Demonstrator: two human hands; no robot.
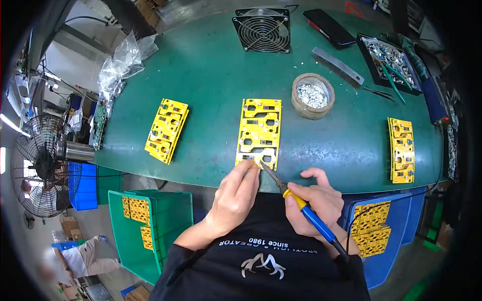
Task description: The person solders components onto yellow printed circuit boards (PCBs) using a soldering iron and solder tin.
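In front of me on the green table lies a yellow circuit board panel (259, 128) with dark cut-outs. My left hand (235, 195) is closed, its fingertips pinching the panel's near edge. My right hand (319, 203) grips a soldering iron (315, 220) with a blue and yellow handle, its cord trailing toward my right forearm. The iron's dark tip reaches the panel's near end, close beside my left fingertips; whether it touches cannot be made out. Another yellow panel stack (167, 131) lies to the left, and one more panel stack (401, 150) lies at the right.
A round tub (312, 96) of silvery bits stands beyond the panel. Farther back are a small fan (262, 31), a grey bar (337, 67), a tray of small parts (389, 62) and pliers (394, 83). Green (173, 210) and blue (394, 266) bins holding yellow panels flank me below the table edge.
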